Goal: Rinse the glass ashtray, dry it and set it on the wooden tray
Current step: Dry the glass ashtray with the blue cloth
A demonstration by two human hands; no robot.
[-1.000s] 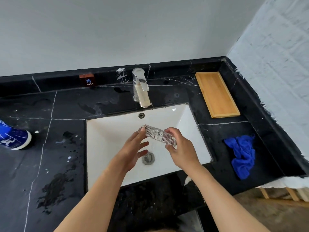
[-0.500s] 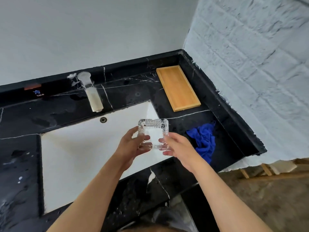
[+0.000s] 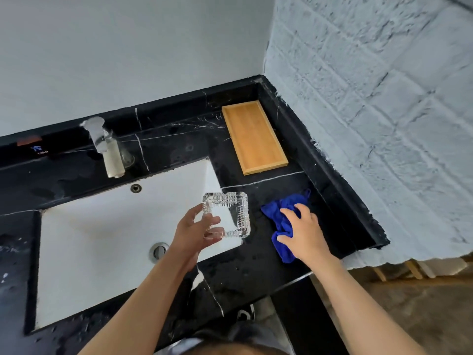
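My left hand [image 3: 195, 230] holds the square clear glass ashtray [image 3: 234, 213] by its near left corner, above the right edge of the white sink [image 3: 102, 239]. The ashtray is tilted with its hollow facing me. My right hand [image 3: 303, 233] rests with fingers spread on the crumpled blue cloth [image 3: 286, 213], which lies on the black counter right of the sink. The wooden tray [image 3: 253, 139] lies bare in the far right corner of the counter.
A chrome tap [image 3: 107, 147] stands behind the sink, with no water running. The black marble counter [image 3: 179, 147] is wet with drops. White walls close the back and right sides. The counter's front edge [image 3: 294, 280] drops to the floor at lower right.
My right hand let go of the ashtray and moved right onto the blue cloth. The left hand now holds the ashtray alone, slightly further right. The view has swung right.
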